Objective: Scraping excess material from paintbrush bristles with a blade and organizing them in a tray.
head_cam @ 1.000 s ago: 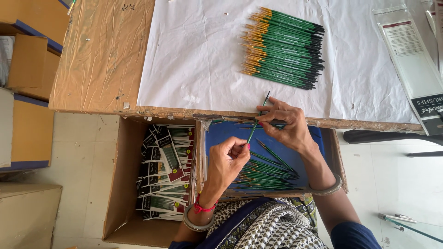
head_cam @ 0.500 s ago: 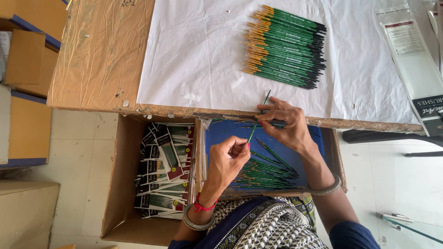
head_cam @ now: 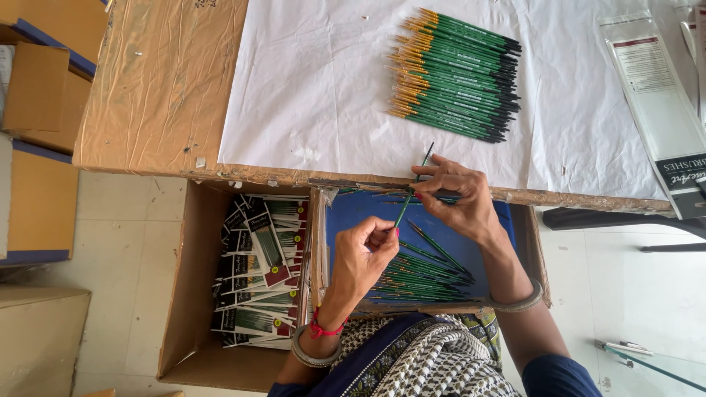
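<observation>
Hands [head_cam: 368, 254] hold the green brush [head_cam: 413, 187] just as before.

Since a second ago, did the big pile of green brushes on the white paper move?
No. The pile of green brushes lies at the same spot on the white paper, equally far from the table's front edge. Only the camera shifted slightly.

Two hands work at the table's near edge, the left hand [head_cam: 365, 254] and right hand [head_cam: 452, 197] sharing one green brush [head_cam: 413, 192]. One pile of green brushes [head_cam: 454, 75], too many to count, lies on one white sheet [head_cam: 316, 88]. Two open boxes sit below the edge: one of packets [head_cam: 254, 268], one of loose brushes [head_cam: 423, 268].
</observation>
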